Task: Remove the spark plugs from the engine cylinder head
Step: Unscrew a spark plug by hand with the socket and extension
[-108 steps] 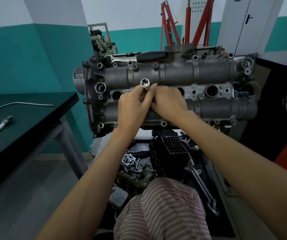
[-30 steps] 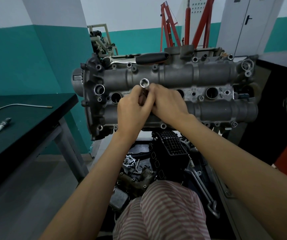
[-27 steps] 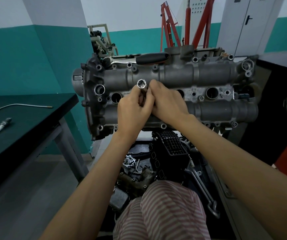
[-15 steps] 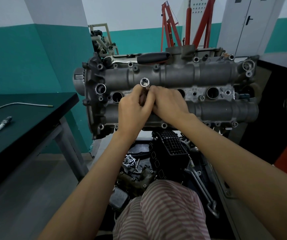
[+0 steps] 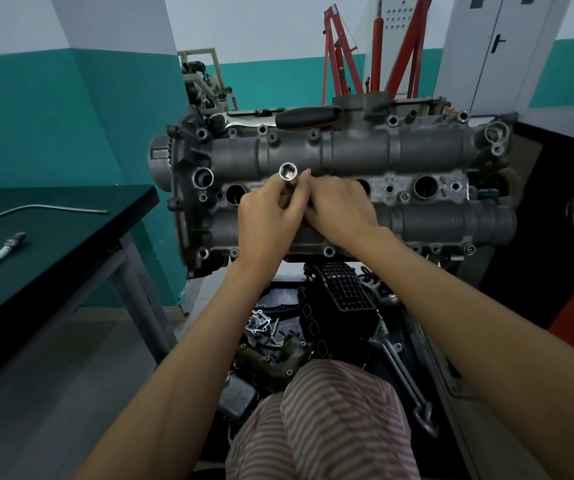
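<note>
I count one cylinder head (image 5: 347, 157) with three open plug wells visible; a fourth lies beneath the hands. My left hand (image 5: 264, 226) and right hand (image 5: 341, 209) both curl around one socket tube (image 5: 289, 178) standing in that well. One spark plug (image 5: 8, 247) lies on the green bench (image 5: 71, 237), well clear of its edge.
</note>
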A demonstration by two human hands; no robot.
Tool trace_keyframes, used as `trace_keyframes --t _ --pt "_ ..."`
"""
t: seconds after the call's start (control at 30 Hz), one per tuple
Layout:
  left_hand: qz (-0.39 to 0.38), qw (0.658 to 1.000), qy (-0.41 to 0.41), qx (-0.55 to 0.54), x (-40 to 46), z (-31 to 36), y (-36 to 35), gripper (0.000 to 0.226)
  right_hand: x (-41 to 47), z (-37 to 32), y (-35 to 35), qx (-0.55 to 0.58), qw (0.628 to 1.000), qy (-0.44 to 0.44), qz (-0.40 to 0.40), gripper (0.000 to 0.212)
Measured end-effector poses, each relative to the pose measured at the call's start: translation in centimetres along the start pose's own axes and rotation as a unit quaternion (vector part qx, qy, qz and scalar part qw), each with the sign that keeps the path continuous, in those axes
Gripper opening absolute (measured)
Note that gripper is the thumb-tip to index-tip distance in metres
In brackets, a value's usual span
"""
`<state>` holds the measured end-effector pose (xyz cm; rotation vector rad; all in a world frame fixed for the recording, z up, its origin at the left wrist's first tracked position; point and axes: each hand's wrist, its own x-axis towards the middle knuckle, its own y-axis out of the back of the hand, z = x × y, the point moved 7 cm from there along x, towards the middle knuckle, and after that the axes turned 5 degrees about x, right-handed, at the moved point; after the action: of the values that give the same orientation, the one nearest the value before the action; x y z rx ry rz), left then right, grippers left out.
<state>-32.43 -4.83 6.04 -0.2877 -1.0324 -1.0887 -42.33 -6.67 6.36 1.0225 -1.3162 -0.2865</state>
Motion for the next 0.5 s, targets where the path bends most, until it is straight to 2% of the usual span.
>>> trace_keyframes --t 0.13,0.3,0.43,0.5 --pt "-0.021 0.999 -0.003 0.024 -0.16 -0.04 -0.07 0.027 -0.09 -0.21 0.09 0.012 1.0 0.005 -0.003 0.024" --pt "-0.029 0.999 -0.012 0.032 -0.18 0.06 -0.06 0.025 -0.04 -0.08 0.11 0.045 0.999 -0.012 -0.007 0.019" --pt "-0.027 0.999 -0.01 0.038 0.07 0.03 -0.17 0.042 0.01 0.12 0.09 0.017 1.0 -0.02 -0.001 0.025" --pt "-0.02 0.999 -0.012 0.029 0.12 0.07 -0.15 0.043 0.08 0.15 -0.03 0.006 1.0 -0.018 -0.002 0.031"
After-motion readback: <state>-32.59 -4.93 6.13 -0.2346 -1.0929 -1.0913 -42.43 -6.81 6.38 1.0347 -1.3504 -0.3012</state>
